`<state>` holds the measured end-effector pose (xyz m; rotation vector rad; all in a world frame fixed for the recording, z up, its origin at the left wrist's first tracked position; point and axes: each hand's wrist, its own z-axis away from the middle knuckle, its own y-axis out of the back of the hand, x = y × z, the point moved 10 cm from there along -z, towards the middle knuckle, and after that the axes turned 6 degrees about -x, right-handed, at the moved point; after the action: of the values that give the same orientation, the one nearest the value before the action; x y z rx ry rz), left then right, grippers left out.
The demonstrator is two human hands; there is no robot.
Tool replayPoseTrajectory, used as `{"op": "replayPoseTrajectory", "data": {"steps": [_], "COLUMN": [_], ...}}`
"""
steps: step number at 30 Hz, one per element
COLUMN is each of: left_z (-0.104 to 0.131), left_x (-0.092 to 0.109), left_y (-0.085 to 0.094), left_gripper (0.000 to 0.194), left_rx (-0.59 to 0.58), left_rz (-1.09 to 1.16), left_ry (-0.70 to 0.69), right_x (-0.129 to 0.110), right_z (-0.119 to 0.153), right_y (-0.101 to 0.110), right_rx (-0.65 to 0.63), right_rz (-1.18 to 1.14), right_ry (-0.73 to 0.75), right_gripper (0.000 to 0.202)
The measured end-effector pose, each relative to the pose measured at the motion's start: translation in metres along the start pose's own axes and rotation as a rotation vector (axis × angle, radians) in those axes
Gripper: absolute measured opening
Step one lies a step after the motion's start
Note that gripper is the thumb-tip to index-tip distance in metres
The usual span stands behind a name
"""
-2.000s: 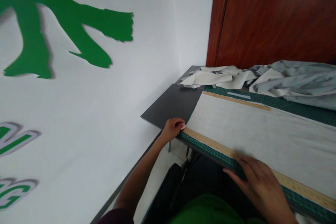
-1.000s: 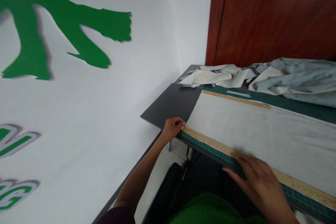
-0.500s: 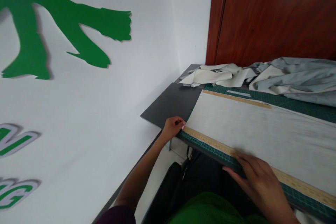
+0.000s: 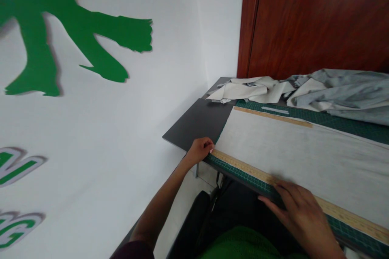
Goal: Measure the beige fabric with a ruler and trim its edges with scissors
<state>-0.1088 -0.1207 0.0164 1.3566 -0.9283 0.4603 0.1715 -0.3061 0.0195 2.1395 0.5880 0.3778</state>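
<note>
White cloth (image 4: 282,153) lies flat on a green cutting mat (image 4: 246,175). Along its near edge runs a long wooden ruler (image 4: 240,164). At the left end of that ruler, my left hand (image 4: 200,149) has its fingers pinched on something small and pinkish that I cannot make out. My right hand (image 4: 299,210) rests on the ruler further right, fingers apart, with its thumb at the table's front edge. A second wooden ruler (image 4: 273,116) lies along the cloth's far edge.
Crumpled grey and white fabric (image 4: 352,93) is heaped at the back. A pale strip (image 4: 275,110) lies on the mat before it. The dark table (image 4: 194,125) meets a white wall (image 4: 158,105) at the left. Behind stands a reddish wooden door (image 4: 319,20).
The view has shifted slightly, so the scene sits a little lower. Both hands keep their places at the ruler.
</note>
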Motion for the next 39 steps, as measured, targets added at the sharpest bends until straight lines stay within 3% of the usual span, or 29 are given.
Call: {"op": "replayPoseTrajectory", "data": {"steps": [39], "left_z": [0.024], "left_x": [0.008], "left_y": [0.004], "left_gripper": [0.014], "left_rx": [0.076], "left_rz": [0.0], "left_ry": [-0.036], "right_x": [0.0], "right_z": [0.001], "right_y": [0.001], "right_rx": [-0.006], "right_rz": [-0.019], "right_ry": [0.003], "right_gripper": [0.05]}}
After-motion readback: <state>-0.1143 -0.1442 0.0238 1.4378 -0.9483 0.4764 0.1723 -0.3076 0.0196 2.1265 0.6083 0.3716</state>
